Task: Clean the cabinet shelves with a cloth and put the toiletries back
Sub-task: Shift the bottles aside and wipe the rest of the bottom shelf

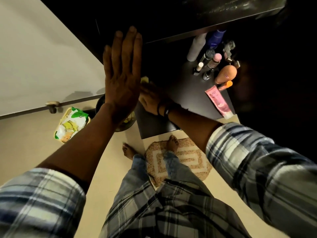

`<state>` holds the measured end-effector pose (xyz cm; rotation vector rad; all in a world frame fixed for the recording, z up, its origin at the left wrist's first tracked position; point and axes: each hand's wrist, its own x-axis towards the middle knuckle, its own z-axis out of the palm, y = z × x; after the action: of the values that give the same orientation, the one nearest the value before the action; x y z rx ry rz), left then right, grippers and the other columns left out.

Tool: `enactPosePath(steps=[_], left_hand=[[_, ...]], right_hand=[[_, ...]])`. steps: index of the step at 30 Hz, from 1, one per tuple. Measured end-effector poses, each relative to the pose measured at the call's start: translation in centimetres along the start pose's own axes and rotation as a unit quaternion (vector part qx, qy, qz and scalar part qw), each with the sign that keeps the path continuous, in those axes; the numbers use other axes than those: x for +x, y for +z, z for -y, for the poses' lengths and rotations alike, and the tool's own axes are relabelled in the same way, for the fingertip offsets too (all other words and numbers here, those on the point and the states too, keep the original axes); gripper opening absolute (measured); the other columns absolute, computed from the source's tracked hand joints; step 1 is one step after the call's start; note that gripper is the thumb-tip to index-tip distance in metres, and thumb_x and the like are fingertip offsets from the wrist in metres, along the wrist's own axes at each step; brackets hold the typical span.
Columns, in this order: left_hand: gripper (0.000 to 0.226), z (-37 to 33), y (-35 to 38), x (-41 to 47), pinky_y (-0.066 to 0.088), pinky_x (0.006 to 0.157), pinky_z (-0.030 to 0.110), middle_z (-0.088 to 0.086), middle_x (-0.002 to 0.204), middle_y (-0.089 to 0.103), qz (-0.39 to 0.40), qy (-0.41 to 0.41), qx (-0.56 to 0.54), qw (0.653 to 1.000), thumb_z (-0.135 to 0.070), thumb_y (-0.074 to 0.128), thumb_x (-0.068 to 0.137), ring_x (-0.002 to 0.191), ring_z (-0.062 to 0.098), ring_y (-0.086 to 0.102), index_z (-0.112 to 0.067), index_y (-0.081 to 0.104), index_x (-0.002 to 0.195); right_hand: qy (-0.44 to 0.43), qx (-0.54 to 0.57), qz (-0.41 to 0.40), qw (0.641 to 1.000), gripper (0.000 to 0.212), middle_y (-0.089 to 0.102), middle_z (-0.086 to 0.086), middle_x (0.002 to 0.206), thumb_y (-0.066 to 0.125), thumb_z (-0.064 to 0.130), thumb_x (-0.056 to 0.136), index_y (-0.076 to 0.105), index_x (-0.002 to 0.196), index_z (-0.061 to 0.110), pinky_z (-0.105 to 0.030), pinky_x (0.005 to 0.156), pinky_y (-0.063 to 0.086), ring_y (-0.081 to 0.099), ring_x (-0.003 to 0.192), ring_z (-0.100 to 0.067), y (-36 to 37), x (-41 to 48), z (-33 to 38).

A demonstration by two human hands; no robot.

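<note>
Toiletries (212, 66) stand bunched at the far right of a dark cabinet shelf (188, 93), among them a blue bottle (215, 39), a pale grey bottle (196, 48) and an orange egg-shaped bottle (226, 73), with a pink tube (220, 102) lying flat at the shelf's near right edge. A person in a plaid shirt spreads the left hand (122, 79) flat against the dark cabinet panel (154, 18), its grip fully open, fingers straight and holding nothing. The right hand (151, 100) rests on the left part of the shelf, well apart from the bottles, over a yellowish cloth (145, 79) that peeks out just beyond it. Its fingers are hidden behind the left hand, so whether that grip closes on the cloth cannot be told. Below, bare feet stand by a patterned mat (185, 162), and a green-and-white packet (72, 124) lies on the floor to the left.
</note>
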<state>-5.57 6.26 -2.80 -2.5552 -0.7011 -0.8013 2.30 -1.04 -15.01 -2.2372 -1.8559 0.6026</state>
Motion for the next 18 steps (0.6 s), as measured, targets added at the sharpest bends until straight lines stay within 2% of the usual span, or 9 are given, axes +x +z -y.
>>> enactPosePath(steps=[2,3,6,9,13,15,18], left_hand=[[0.071,0.2,0.0,-0.2,-0.002,0.118,0.038,0.01,0.146,0.02,-0.001,0.003,0.004,1.0,-0.002,0.058,0.083,0.135,0.031,0.022,-0.006,0.019,0.142],[0.069,0.1,-0.1,-0.3,-0.002,0.118,0.039,0.01,0.147,0.021,-0.001,0.004,0.002,1.0,-0.003,0.057,0.085,0.136,0.031,0.022,-0.006,0.019,0.143],[0.056,-0.1,-0.3,-0.3,0.004,0.117,0.04,0.014,0.146,0.032,-0.005,0.004,-0.007,1.0,-0.005,0.047,0.091,0.135,0.032,0.024,-0.004,0.025,0.142],[0.055,-0.1,-0.2,-0.2,0.005,0.117,0.04,0.014,0.145,0.034,-0.015,0.005,0.01,1.0,-0.007,0.049,0.091,0.134,0.031,0.026,-0.005,0.027,0.141],[0.055,-0.3,0.2,-0.2,0.012,0.117,0.041,0.014,0.143,0.043,-0.021,0.0,0.032,0.999,-0.014,0.056,0.091,0.133,0.031,0.032,-0.006,0.031,0.139],[0.052,-0.5,0.2,-0.1,0.013,0.116,0.041,0.013,0.141,0.046,-0.03,-0.006,0.035,0.999,-0.017,0.054,0.092,0.132,0.031,0.034,-0.006,0.033,0.139],[0.052,-0.5,0.1,0.0,0.008,0.117,0.041,0.015,0.143,0.041,-0.028,-0.01,0.03,0.999,-0.015,0.052,0.093,0.133,0.032,0.03,-0.005,0.031,0.14]], right_hand=[[-0.023,0.0,-0.006,1.0,0.046,0.051,-0.011,0.141,0.033,0.026,0.093,0.054,0.132,0.01,-0.05,0.108,0.038,0.048,0.131,-0.032,2.1,-2.5,0.8],[-0.024,-0.016,-0.004,1.0,0.046,0.053,-0.01,0.139,0.034,0.028,0.093,0.055,0.131,0.011,-0.048,0.107,0.039,0.05,0.129,-0.03,2.8,-4.0,1.2],[-0.049,-0.073,0.028,0.996,0.05,0.05,-0.006,0.142,0.029,0.035,0.094,0.049,0.136,0.016,-0.043,0.111,0.03,0.047,0.132,-0.025,4.1,-7.2,3.1],[-0.035,-0.105,0.024,0.994,0.052,0.053,-0.003,0.139,0.025,0.036,0.092,0.053,0.133,0.019,-0.044,0.109,0.038,0.05,0.129,-0.024,3.9,-6.2,3.2],[0.027,-0.106,0.061,0.992,0.054,0.052,-0.002,0.141,0.021,0.036,0.092,0.052,0.133,0.022,-0.047,0.109,0.036,0.048,0.131,-0.024,2.4,-4.4,2.8],[0.015,-0.12,0.057,0.991,0.053,0.052,0.0,0.141,0.023,0.037,0.091,0.052,0.134,0.023,-0.046,0.111,0.035,0.048,0.131,-0.024,3.3,-5.3,3.0],[-0.051,-0.153,0.051,0.986,0.052,0.049,0.0,0.144,0.026,0.034,0.092,0.048,0.137,0.023,-0.043,0.111,0.026,0.046,0.133,-0.023,5.0,-9.4,3.0]])
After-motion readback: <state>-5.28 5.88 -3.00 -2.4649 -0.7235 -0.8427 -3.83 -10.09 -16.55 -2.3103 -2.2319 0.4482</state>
